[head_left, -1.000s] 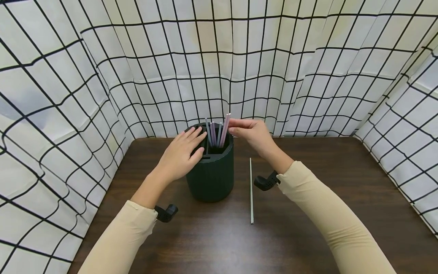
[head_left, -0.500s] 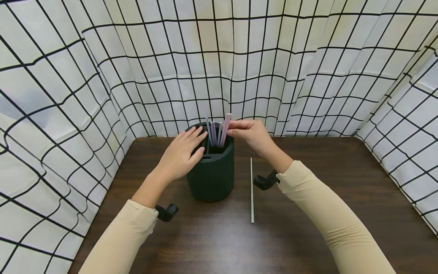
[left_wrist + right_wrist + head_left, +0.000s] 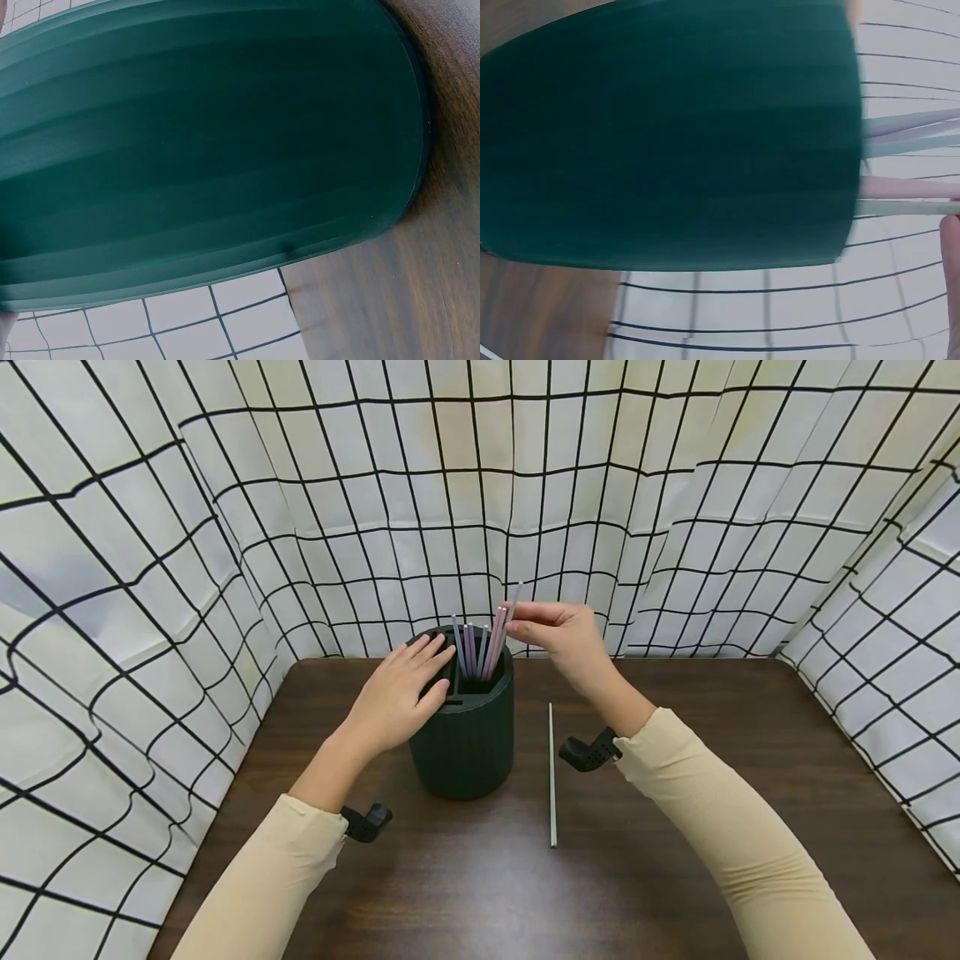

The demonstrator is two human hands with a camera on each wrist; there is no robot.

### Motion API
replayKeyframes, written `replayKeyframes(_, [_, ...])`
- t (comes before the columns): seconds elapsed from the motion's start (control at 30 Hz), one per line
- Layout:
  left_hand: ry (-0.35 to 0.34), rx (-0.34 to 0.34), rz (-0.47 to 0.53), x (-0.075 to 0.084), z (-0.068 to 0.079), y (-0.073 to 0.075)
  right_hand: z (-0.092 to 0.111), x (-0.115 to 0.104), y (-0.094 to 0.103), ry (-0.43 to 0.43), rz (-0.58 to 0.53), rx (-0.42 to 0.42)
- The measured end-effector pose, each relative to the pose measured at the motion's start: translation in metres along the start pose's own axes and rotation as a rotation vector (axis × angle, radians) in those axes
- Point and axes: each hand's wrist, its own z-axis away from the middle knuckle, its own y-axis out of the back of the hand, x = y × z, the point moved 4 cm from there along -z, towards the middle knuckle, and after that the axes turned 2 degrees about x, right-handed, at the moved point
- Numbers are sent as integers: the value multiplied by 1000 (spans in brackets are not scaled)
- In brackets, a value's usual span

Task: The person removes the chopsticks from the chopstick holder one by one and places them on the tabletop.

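Note:
A dark green ribbed utensil holder [image 3: 461, 752] with divided compartments stands upright on the table; its side fills much of both wrist views. My left hand [image 3: 393, 697] rests flat over the left part of its top, fingers spread. Several pink, purple and blue chopsticks [image 3: 471, 652] stand in the right compartment. At the holder's right rim, my right hand [image 3: 566, 635] pinches a pale green chopstick [image 3: 907, 208] between thumb and fingers. It sticks up higher than the others, its lower end hidden in the holder. Another pale green chopstick [image 3: 552, 777] lies on the table to the right.
The dark brown wooden table [image 3: 735, 760] runs back to a white curtain [image 3: 570, 502] with a black grid, which also closes in both sides. A black wrist camera [image 3: 588, 752] on the right arm hangs close to the lying chopstick.
My right hand has risen and shifted slightly right, drawing a pale green chopstick up above the rest. The left hand stays on the holder.

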Motion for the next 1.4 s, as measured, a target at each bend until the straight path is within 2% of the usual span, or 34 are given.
replayKeyframes(0.33, [-3,-39,-17,1,-3,0,6,-33,18,118,-119,64])
replayKeyframes(0.6, [-4,-30,-20,2,-6,1,19,-54,33,213,-211,93])
replayKeyframes(0.8, [-7,-33,-19,1,-4,0,30,-64,46,259,-301,174])
replayKeyframes(0.97, [-8,-31,-20,1,-3,-2,39,-74,55,388,-388,265])
replayKeyframes(1.13, [-9,-29,-12,1,-2,-2,49,-87,67,493,-525,285])
replayKeyframes(1.27, [-8,-25,-6,2,-2,-1,55,-94,79,508,-637,312])
replayKeyframes(1.33, [-6,-21,-10,1,-2,-1,57,-96,85,505,-636,350])
replayKeyframes(1.4, [-1,-20,-12,1,-1,0,59,-96,90,493,-583,395])
